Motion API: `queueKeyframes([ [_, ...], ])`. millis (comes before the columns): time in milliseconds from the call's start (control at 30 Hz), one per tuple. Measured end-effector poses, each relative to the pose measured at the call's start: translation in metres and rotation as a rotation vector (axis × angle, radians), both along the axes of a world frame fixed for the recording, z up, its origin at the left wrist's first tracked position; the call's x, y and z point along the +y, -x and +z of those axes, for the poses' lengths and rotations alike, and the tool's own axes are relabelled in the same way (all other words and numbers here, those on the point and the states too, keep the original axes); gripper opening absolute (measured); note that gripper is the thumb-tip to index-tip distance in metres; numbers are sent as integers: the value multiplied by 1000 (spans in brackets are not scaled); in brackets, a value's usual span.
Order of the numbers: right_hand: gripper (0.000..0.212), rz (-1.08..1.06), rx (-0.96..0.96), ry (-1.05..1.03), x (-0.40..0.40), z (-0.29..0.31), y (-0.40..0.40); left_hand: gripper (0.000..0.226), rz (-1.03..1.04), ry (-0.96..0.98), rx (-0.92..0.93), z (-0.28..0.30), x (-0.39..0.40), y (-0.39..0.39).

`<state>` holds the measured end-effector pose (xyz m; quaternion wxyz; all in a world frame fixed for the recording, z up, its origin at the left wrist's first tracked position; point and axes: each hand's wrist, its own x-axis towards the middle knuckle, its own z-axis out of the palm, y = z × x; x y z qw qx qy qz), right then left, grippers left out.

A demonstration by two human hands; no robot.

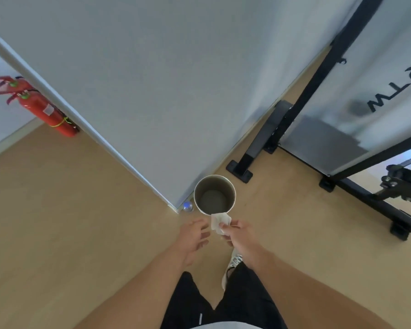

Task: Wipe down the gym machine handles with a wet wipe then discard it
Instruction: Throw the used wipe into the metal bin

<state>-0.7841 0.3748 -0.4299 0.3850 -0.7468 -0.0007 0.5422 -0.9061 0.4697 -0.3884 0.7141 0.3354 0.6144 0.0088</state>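
A round metal bin [214,194] stands open on the floor at the foot of a white wall corner; its inside looks bare. My right hand [237,232] pinches a crumpled white wet wipe [220,223] just short of the bin's near rim, the wipe's top edge overlapping the rim. My left hand [195,236] hovers a little to the left of the wipe with fingers spread and nothing in it. The black frame of a gym machine [342,181] stands to the right, with a pulley fitting [399,184] at its far right.
A white wall corner [173,205] juts toward me, with a small bottle cap top [188,206] beside the bin. Two red fire extinguishers [45,110] stand at the left wall. The floor is pale wood. My black shorts and one white shoe [233,264] are below.
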Motion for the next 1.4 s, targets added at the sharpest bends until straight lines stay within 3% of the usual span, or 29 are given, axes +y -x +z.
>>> queueKeyframes([
  [133,13,-84,29,125,13,-31,-26,25,85,27,46,-17,3,-13],
  [433,15,-84,47,264,46,-124,-50,10,45,15,77,-91,11,-42],
  [567,4,-126,70,267,73,-173,-57,13,36,24,78,-141,31,-56],
  [867,21,-196,118,282,118,-269,-77,8,28,7,106,-214,55,-56],
  [967,33,-91,178,276,119,-280,-80,10,43,21,132,-220,56,-48],
  [1100,47,-12,120,304,109,-287,-73,13,-5,15,159,-211,53,-40],
  [1400,31,-81,33,299,83,-203,-75,9,-56,-22,171,-154,54,-54],
])
